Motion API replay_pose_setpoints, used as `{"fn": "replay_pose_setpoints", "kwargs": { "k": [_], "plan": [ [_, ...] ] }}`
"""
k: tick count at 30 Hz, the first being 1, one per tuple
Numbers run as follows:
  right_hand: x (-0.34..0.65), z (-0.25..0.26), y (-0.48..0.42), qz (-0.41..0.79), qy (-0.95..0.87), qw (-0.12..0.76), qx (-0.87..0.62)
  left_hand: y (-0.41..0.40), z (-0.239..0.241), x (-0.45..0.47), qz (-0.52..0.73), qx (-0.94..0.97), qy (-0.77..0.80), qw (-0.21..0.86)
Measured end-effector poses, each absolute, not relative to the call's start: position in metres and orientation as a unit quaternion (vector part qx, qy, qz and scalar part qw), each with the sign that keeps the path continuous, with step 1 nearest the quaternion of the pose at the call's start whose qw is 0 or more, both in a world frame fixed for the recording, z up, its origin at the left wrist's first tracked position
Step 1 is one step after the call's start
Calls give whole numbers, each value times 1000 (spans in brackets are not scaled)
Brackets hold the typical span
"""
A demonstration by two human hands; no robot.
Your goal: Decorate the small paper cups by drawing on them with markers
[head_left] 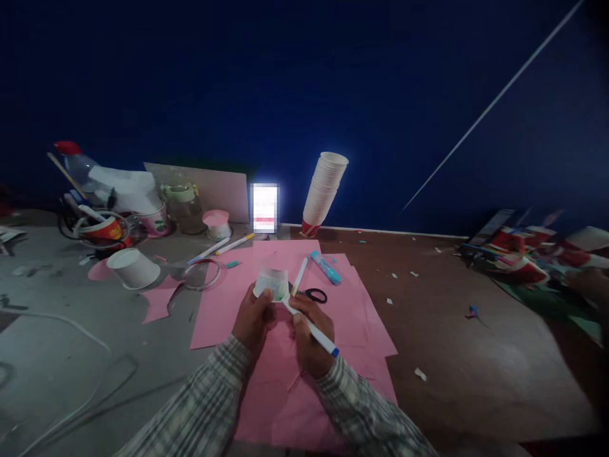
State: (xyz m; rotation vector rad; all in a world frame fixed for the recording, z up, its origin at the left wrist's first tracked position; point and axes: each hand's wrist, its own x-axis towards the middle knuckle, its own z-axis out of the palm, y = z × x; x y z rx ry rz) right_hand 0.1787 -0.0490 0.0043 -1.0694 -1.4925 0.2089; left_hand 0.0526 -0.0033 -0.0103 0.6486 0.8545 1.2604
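My left hand (254, 319) is closed around a small white paper cup (272, 283), holding it over the pink paper sheets (223, 317). My right hand (311, 336) grips a white marker with a blue end (314, 331); its tip touches the cup's side. Both sleeves are plaid. Just beyond the hands lie a white pen (299, 277), a blue glue stick (326, 268) and black scissors (315, 295) on the pink paper.
A leaning stack of white cups (325, 189) stands at the back. An upturned cup (133, 268), a tape ring (202, 274), jars and a bottle clutter the left. Red cups and paper scraps (533, 260) lie at right. A bright phone screen (264, 207) glows behind.
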Motion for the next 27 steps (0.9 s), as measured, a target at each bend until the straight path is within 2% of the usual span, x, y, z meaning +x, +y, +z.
{"fn": "replay_pose_setpoints", "kwargs": {
  "k": [27],
  "plan": [
    [180,2,-48,83,-636,597,-482,-3,-9,52,548,288,390,682]
  ]
}}
